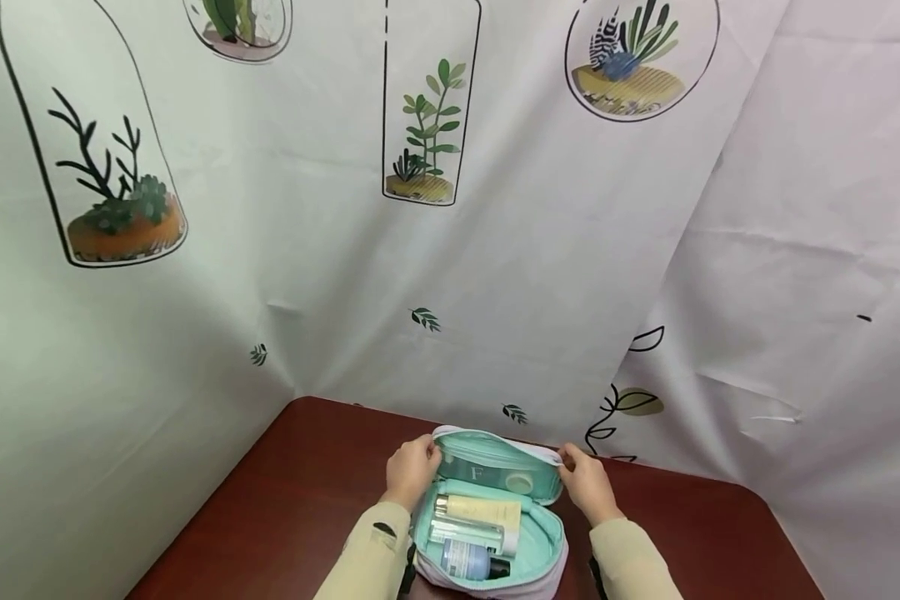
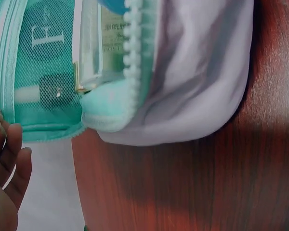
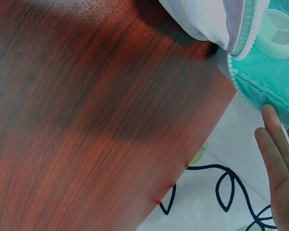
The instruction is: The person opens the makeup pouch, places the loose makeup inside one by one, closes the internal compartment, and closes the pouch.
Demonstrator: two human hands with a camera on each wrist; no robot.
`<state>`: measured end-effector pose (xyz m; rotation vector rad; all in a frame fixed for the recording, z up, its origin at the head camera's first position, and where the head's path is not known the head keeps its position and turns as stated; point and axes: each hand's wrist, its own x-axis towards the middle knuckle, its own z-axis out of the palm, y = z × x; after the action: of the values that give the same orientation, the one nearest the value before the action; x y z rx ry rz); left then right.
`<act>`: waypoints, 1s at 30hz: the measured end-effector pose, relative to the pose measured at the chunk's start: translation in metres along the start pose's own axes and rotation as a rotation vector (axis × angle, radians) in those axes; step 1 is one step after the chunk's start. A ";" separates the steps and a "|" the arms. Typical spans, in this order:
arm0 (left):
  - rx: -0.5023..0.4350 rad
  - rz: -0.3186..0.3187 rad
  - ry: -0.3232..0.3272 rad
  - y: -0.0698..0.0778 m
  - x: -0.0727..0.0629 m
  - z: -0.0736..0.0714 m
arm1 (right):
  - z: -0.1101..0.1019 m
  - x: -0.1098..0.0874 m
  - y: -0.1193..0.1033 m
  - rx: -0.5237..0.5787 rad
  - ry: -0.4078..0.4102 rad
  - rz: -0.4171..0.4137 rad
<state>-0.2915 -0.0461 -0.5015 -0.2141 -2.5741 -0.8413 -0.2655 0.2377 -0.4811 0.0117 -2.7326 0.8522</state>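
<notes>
A lilac makeup bag with mint lining stands unzipped, its lid raised at the back. My left hand pinches the lid's left corner. At the right corner, my right hand grips the lid's edge between thumb and fingers. Inside lie a pale yellow tube, a clear bottle and a blue bottle with a black cap. Behind the lid's mesh pocket show a dark round item marked F, a small black-and-white item and a white ring-shaped item.
The bag rests on a dark red wood-grain table, close to its far edge. A white cloth printed with plants in glass jars hangs behind and to both sides.
</notes>
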 end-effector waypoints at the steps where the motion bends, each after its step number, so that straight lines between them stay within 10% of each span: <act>1: 0.010 -0.007 0.015 -0.001 0.001 0.000 | 0.000 0.000 0.000 0.004 -0.004 -0.001; 10: 0.009 -0.083 0.030 -0.003 0.001 -0.001 | 0.004 -0.003 0.002 0.014 -0.011 0.013; 18: 0.052 -0.082 -0.131 -0.005 0.006 -0.006 | -0.003 0.001 0.001 0.030 -0.098 0.060; 30: -0.339 -0.257 -0.406 -0.025 -0.001 0.005 | 0.004 -0.005 0.014 0.166 -0.279 0.180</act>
<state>-0.2995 -0.0637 -0.5188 -0.1686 -2.8531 -1.4639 -0.2634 0.2466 -0.4937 -0.0894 -2.9444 1.2083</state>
